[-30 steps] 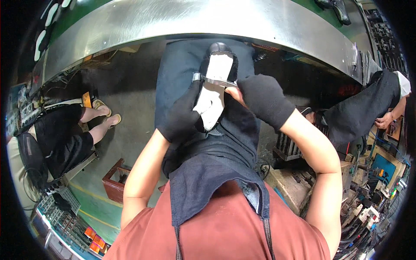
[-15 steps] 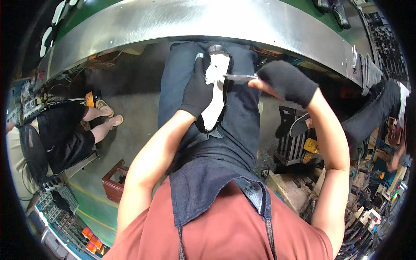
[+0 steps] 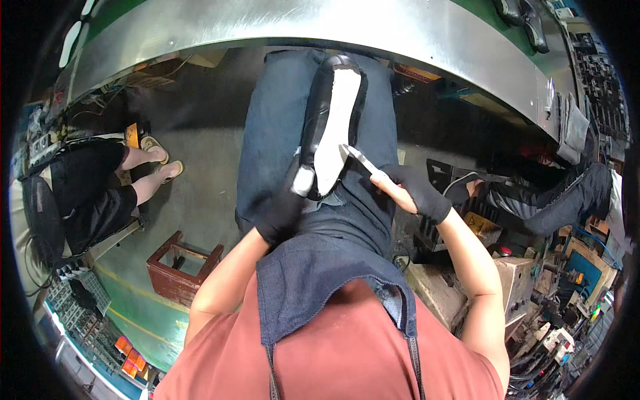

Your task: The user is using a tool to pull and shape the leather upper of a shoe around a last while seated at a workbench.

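Note:
A black shoe [image 3: 318, 110] lies sole up on my lap, its underside a long white surface [image 3: 343, 100]. The toe end points away from me. My left hand [image 3: 287, 203], in a black glove with a white-wrapped thumb, is closed round the near end of the shoe; its other fingers are mostly hidden. My right hand [image 3: 410, 190], in a black half-finger glove, grips a slim, light metal tool [image 3: 362, 160] with a blade-like end. The tool's tip meets the right side of the white underside, toward the near end. I cannot tell the tool's exact kind.
A metal-edged bench [image 3: 300, 23] curves across beyond my knees, with black shoes [image 3: 523, 20] at its far right. A brown stool [image 3: 180, 270] stands at left. Seated people's legs [image 3: 150, 183] show on the left and a trouser leg [image 3: 540, 203] on the right. Machinery [image 3: 553, 333] fills the lower right.
My left hand has slid from the shoe's middle to its near end. My right hand has come lower and inward, bringing the tool's tip nearer to me along the white underside.

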The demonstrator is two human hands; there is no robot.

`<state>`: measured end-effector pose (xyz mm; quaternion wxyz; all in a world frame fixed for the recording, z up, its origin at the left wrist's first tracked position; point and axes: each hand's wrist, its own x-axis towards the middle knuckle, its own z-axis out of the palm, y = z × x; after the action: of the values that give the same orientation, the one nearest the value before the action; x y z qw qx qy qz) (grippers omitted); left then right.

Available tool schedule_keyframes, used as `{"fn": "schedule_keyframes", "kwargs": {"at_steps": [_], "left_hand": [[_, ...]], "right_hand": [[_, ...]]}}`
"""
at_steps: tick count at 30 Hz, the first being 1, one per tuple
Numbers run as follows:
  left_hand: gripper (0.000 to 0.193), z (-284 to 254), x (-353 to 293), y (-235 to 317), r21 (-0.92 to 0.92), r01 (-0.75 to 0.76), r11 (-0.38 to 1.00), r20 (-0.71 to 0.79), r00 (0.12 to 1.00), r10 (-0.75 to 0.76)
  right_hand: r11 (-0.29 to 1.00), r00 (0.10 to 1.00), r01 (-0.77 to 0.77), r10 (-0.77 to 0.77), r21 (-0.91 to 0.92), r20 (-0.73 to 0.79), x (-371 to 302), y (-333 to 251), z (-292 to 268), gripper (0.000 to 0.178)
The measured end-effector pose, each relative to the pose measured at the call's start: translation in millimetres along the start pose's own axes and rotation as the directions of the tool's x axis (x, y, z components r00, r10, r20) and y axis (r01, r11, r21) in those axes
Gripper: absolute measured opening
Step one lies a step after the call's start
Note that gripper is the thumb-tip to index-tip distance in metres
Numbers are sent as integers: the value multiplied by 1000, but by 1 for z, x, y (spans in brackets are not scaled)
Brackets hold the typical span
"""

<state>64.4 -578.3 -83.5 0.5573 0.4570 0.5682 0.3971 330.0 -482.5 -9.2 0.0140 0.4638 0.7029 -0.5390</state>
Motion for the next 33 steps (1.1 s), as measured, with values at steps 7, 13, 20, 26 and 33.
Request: {"fn": "schedule_keyframes", "kwargs": {"at_steps": [7,13,20,26,33], "left_hand": [[61,-12,37,35,175,-30,984,125,992,8],[44,10,34,18,-16,221,975,-39,974,-221],[50,20,47,4,185,-78,980,-183,977,112],[45,9,58,-38,672,-331,662,347,931,112],[69,2,38,-27,9,56,998,120,991,-56]], "right_hand": [[827,930,325,-367,-459,-3,14,-34,-13,42],[786,995,62,-2,-615,98,10,-73,-10,48],[896,986,157,-116,-416,121,-2,-51,-42,44],[843,844,528,-534,-104,-42,4,-127,-22,38],[902,940,309,-338,-300,-47,-1,-72,-1,42]]}}
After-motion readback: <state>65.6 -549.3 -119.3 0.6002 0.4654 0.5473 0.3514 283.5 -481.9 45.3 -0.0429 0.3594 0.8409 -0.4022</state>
